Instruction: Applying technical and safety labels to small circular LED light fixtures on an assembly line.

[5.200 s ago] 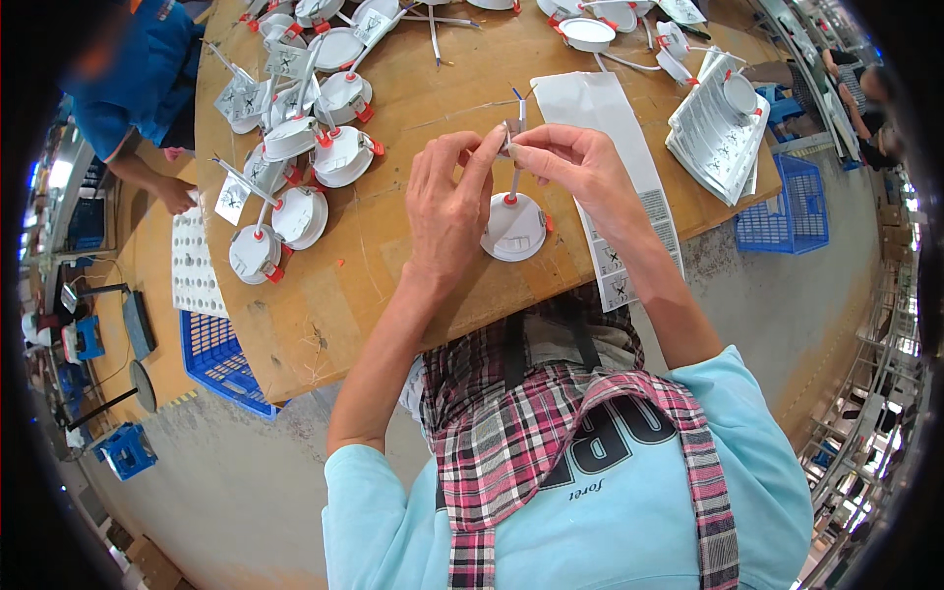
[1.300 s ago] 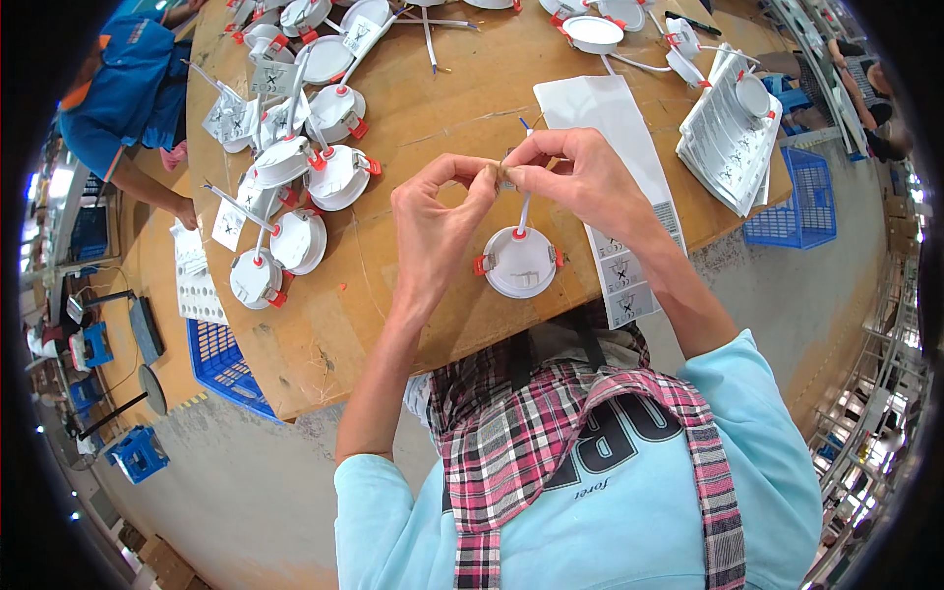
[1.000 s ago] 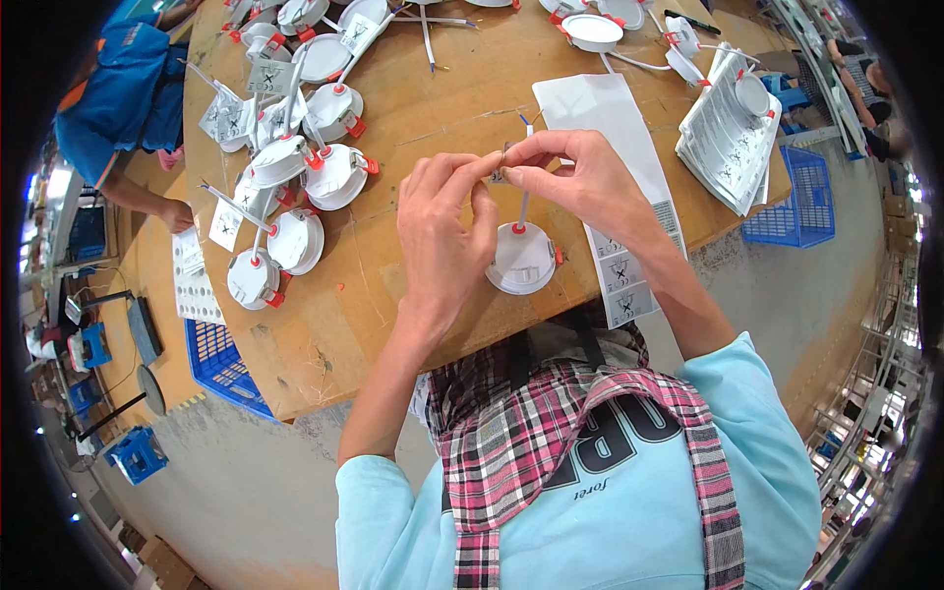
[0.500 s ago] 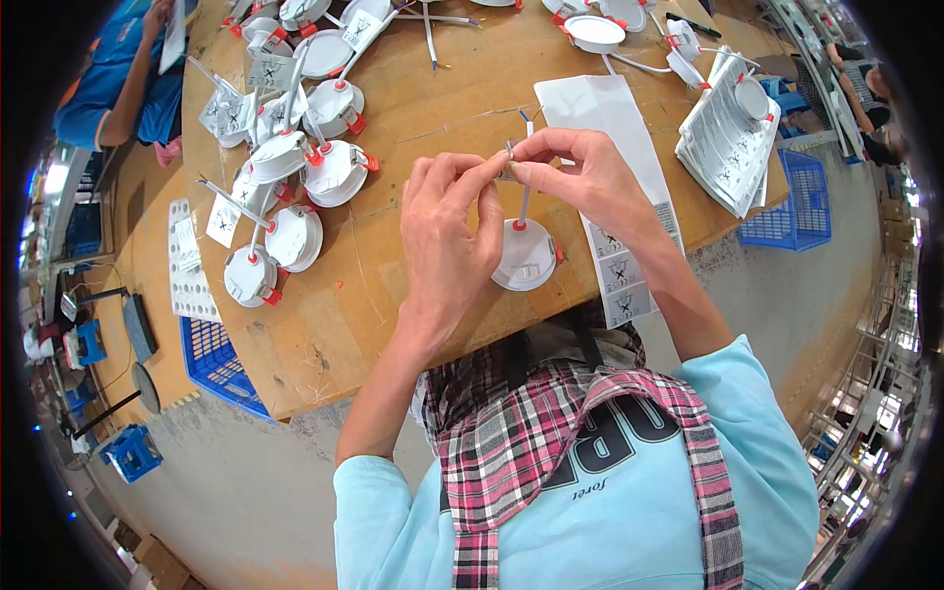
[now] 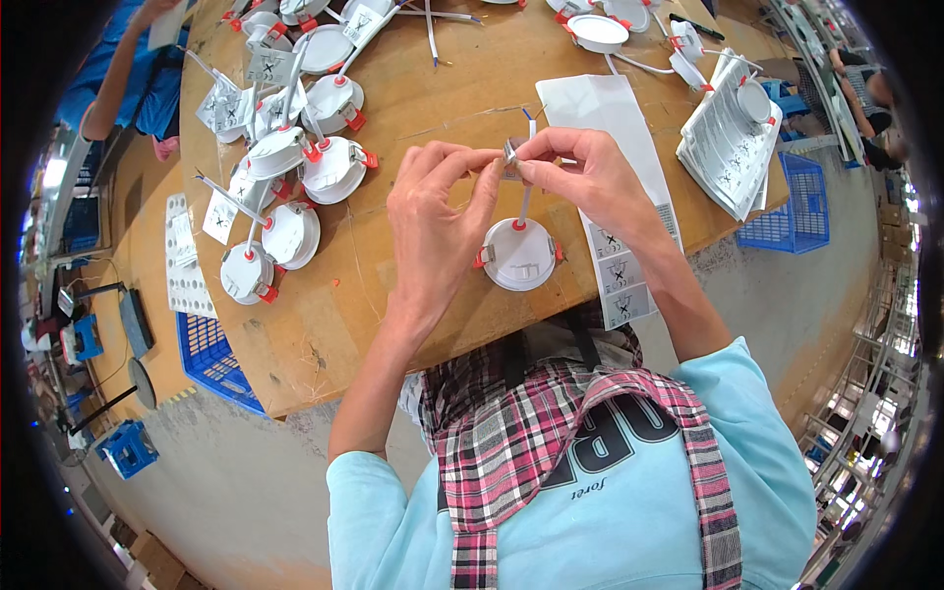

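Before me on the table lies a round white downlight [image 5: 519,258] with red clips at its sides. Its white cable [image 5: 524,205] rises between my hands, with a blue wire end sticking out above. A small silvery label [image 5: 510,151] stands at the cable, its far side hidden by fingers. My right hand [image 5: 590,177] pinches the label between thumb and forefinger. My left hand [image 5: 433,206] has its thumb and forefinger closed in at the label's left edge. A long white label sheet [image 5: 626,307] lies beside my right forearm.
Several finished-looking white downlights [image 5: 334,172] with tagged cables crowd the table's left and far side. At the right sits a stack of printed leaflets [image 5: 723,147]; a black pen [image 5: 696,27] lies beyond. Blue baskets [image 5: 801,202] stand below the edges. Another person's arm [image 5: 116,84] shows at far left.
My left hand has shifted slightly left and its thumb and forefinger have spread a little. More of the silvery label and the downlight's left red clip now show.
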Tool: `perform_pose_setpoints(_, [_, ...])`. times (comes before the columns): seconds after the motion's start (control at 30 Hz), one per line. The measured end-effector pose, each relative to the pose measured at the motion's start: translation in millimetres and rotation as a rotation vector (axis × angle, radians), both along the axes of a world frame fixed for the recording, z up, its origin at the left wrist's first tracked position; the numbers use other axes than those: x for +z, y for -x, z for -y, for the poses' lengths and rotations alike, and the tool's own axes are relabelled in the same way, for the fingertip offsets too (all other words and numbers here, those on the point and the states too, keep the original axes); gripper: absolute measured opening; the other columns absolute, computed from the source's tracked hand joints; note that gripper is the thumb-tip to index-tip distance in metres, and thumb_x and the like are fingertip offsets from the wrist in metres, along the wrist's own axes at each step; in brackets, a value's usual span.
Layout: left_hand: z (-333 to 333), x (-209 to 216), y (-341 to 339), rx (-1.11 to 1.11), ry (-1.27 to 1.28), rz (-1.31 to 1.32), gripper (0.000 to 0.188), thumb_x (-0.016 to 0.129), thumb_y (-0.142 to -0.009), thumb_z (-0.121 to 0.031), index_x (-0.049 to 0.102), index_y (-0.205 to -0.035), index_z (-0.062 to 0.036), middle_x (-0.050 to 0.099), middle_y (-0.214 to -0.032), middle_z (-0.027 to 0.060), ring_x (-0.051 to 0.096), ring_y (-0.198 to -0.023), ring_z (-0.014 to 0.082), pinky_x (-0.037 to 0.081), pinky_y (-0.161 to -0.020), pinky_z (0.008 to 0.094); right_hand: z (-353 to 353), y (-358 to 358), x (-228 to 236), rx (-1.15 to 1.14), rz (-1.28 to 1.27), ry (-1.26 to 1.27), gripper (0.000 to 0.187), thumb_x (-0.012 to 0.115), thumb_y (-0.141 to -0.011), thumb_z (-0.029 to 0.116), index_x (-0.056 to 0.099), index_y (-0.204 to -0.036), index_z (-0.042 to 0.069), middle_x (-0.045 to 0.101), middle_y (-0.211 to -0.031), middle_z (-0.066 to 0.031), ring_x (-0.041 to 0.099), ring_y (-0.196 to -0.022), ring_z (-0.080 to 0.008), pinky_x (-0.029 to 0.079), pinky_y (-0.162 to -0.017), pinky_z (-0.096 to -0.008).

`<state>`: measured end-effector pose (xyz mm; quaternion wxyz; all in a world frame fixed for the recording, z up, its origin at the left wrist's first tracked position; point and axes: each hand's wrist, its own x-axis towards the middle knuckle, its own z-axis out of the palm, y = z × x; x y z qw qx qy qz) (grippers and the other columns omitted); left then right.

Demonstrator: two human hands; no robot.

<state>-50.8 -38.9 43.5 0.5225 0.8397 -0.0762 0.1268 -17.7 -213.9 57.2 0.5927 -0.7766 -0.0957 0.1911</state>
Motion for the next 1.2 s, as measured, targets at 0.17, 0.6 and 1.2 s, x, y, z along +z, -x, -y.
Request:
perform_pose_setpoints(0.17, [-2, 0, -8, -0.017, -0.259, 0.141, 0.012, 0.069, -0.076, -0.004, 0.070, -0.088, -0.0026, 0.064, -0.081, 0.0067, 0.057, -0.075, 0.0157, 0.046, -0.067, 0.0290, -2, 0, -4, -0.013, 0.071, 0.017, 0.019, 0.061, -0.083, 0.013, 0.066, -0.091, -0.003, 0.066, -0.082, -0.0079, 0.062, -0.075, -0.0129, 0.049, -0.070, -0.0264])
perform_pose_setpoints(0.6, [-28, 8, -55, -0.503, -0.015, -0.071, 0.011, 0.070, -0.075, -0.008, 0.069, -0.086, -0.0092, 0.062, -0.089, -0.0006, 0.055, -0.076, 0.0137, 0.043, -0.063, 0.0272, 18, -40, 9, 0.340, -0.054, 0.019, 0.020, 0.065, -0.081, 0.018, 0.066, -0.090, 0.000, 0.061, -0.076, -0.0012, 0.055, -0.074, -0.0079, 0.044, -0.070, -0.0231])
perform_pose_setpoints(1.2, [-38, 4, -64, -0.758, 0.041, -0.242, 0.014, 0.072, -0.074, -0.004, 0.060, -0.081, -0.0058, 0.057, -0.092, -0.0028, 0.052, -0.084, 0.0089, 0.042, -0.071, 0.0254, 0, -61, 17, 0.610, -0.125, 0.123, 0.023, 0.066, -0.074, 0.019, 0.069, -0.089, 0.002, 0.063, -0.075, -0.0013, 0.055, -0.071, -0.0079, 0.042, -0.067, -0.0236])
